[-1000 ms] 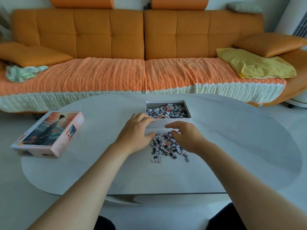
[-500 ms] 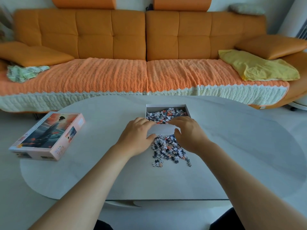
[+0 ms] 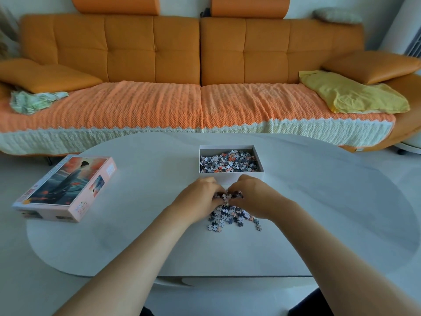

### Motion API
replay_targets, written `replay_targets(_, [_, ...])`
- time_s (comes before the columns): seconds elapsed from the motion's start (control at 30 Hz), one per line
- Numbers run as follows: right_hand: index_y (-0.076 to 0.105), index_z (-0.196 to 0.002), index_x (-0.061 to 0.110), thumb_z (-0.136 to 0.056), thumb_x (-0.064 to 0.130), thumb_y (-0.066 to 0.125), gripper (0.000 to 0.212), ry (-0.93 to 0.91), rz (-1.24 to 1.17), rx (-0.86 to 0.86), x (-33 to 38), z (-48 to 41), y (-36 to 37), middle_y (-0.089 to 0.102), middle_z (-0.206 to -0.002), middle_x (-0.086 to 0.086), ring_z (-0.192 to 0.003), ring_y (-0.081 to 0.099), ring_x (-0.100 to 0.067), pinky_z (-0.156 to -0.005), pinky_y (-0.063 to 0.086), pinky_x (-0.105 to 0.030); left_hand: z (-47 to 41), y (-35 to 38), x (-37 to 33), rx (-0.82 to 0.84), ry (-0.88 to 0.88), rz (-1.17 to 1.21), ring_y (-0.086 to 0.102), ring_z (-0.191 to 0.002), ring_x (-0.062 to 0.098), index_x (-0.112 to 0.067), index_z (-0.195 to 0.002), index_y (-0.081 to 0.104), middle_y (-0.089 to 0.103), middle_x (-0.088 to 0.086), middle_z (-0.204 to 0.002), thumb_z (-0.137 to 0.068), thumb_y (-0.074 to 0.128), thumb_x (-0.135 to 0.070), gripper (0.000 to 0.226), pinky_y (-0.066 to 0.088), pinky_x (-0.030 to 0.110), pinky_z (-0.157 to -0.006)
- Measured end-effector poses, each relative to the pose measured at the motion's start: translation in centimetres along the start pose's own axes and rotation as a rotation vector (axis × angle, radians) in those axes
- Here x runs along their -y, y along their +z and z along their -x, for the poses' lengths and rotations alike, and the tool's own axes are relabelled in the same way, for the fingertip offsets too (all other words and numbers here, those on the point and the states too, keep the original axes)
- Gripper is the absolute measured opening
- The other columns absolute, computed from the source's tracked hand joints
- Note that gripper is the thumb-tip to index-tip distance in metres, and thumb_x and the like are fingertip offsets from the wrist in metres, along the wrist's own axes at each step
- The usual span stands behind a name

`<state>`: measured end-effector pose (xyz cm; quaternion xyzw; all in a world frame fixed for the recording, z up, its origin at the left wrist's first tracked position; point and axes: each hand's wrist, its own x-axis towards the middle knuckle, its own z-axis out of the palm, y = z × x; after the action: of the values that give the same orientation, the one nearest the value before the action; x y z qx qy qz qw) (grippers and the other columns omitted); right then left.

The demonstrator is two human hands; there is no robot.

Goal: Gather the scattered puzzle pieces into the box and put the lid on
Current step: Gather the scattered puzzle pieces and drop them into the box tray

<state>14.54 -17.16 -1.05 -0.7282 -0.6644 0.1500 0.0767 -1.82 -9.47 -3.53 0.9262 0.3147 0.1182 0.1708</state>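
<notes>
Nearest you, both your bare forearms reach forward over the white oval table (image 3: pixel 319 213). A loose heap of puzzle pieces (image 3: pixel 230 217) lies on the tabletop just in front of your wrists, spilling toward you. Your left hand (image 3: pixel 200 199) and right hand (image 3: pixel 255 197) are cupped together over the far side of that heap, fingertips meeting, with a clump of pieces pinched up between them. Just beyond your knuckles sits the open white box (image 3: pixel 230 177), its near wall close to your fingers; more pieces already cover its floor. Well off to the left, near the table's edge, the lid (image 3: pixel 66 188) lies picture side up, showing a robed figure. Beyond the table stands an orange sofa (image 3: pixel 155 53) with a yellow cloth (image 3: pixel 350 92) on its right seat.
</notes>
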Motion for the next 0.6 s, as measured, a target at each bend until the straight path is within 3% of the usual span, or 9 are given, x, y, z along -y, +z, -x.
replay_targets(0.17, [0.073,-0.106,0.024,-0.087,0.022,0.068,0.019,0.025,-0.142,-0.067,-0.1,0.1,-0.5,0.064,-0.101,0.009,-0.079,0.059,-0.009,-0.067,0.046,-0.015,-0.4,-0.5,0.0,-0.036,-0.051,0.099,0.059,-0.091,0.009,-0.023,-0.105,0.072,0.062,-0.009,-0.1,-0.087,0.07,-0.024,0.017,0.044,0.019,-0.077])
replay_targets(0.3, [0.076,-0.095,0.025,-0.083,0.019,0.073,0.014,0.052,-0.208,-0.087,-0.5,-0.3,-0.8,0.066,-0.085,0.012,-0.064,0.058,-0.002,-0.051,0.04,-0.009,-0.7,-1.2,-0.1,-0.035,-0.125,0.229,0.061,-0.08,0.004,-0.023,-0.094,0.072,0.063,-0.015,-0.087,-0.084,0.073,-0.017,0.012,0.041,0.013,-0.066])
replay_targets(0.43, [0.076,-0.09,0.024,-0.084,0.02,0.074,0.007,0.028,-0.271,-0.142,-0.7,-0.8,-2.0,0.063,-0.075,0.018,-0.06,0.056,0.003,-0.053,0.038,-0.006,-1.6,-2.3,-0.2,-0.089,-0.154,0.327,0.059,-0.079,-0.003,-0.026,-0.089,0.071,0.067,-0.014,-0.087,-0.084,0.074,-0.017,0.011,0.038,0.012,-0.065])
replay_targets(0.6, [0.075,-0.087,0.023,-0.084,0.017,0.073,0.008,0.017,-0.381,-0.363,-1.1,-2.4,-3.3,0.064,-0.073,0.017,-0.061,0.059,-0.001,-0.06,0.044,-0.011,-3.8,-3.6,-0.6,-0.248,-0.175,0.42,0.06,-0.076,-0.001,-0.027,-0.091,0.071,0.069,-0.012,-0.085,-0.085,0.073,-0.021,0.008,0.04,0.015,-0.063])
